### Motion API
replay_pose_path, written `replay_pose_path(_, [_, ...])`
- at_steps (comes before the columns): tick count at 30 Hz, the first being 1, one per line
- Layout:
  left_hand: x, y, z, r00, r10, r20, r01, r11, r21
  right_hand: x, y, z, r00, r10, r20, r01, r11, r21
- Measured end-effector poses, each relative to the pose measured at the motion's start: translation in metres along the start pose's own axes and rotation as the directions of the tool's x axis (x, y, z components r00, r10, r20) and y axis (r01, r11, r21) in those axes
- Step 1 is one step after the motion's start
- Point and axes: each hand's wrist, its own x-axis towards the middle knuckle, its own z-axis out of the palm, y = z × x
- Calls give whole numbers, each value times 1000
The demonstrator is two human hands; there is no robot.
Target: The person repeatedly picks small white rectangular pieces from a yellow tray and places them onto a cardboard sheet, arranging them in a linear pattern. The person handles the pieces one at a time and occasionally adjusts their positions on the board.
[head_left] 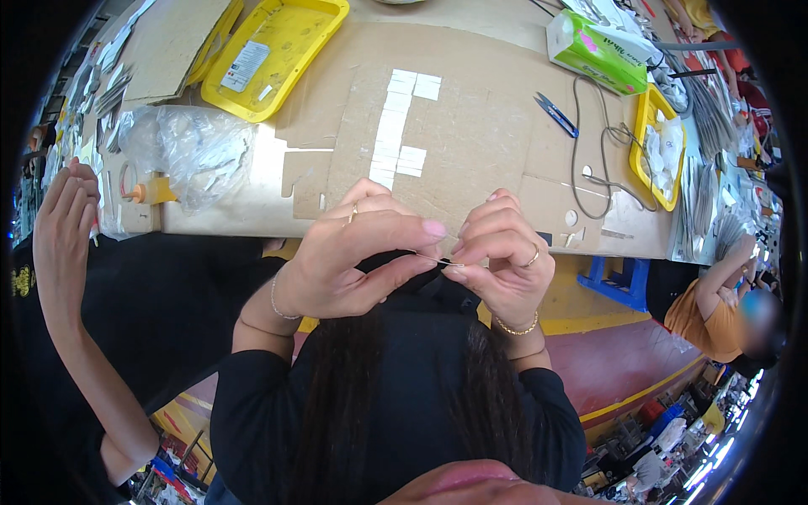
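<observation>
Both my hands are raised close together in front of my chest, near the table's front edge. Thumb and fingers of my left hand point(358, 252) are pinched on one end of a thin, pale strand point(439, 260). My right hand point(507, 252) pinches its other end, with the fingers curled in. Only a short piece of the strand shows between the fingertips; whether it is thread or wire I cannot tell. Beyond my hands, several white paper strips point(390, 126) lie in a column on the brown cardboard point(480, 118) covering the table.
Blue-handled thread snips point(557, 115) and a grey cord point(578, 156) lie at the right, beside a yellow tray point(671, 198) and a green tissue pack point(596, 55). A yellow tray point(299, 63), clear plastic bag point(215, 160) and small orange bottle point(153, 191) are left. A co-worker's arm point(71, 278) is close on the left.
</observation>
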Motion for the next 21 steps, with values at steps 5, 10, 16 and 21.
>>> replay_pose_path(5, [-1, 0, 1, 1000, 8, -9, -8, 1000, 1, 1, 0, 1, 1000, -9, -4, 9, 1000, 15])
replay_pose_path(10, [-4, 0, 0, 1000, 13, 15, -14, 1000, 10, -2, 1, 2, 1000, 8, -5, -8, 1000, 22])
replay_pose_path(16, [-6, -1, 12, 970, -242, -27, 220, 920, -323, -8, 15, 2, 990, 137, 42, -143, 949, 281])
replay_pose_path(21, [-4, -5, 9, 858, -510, 69, 437, 651, -620, -16, 21, 2, 938, 343, 44, -327, 837, 440])
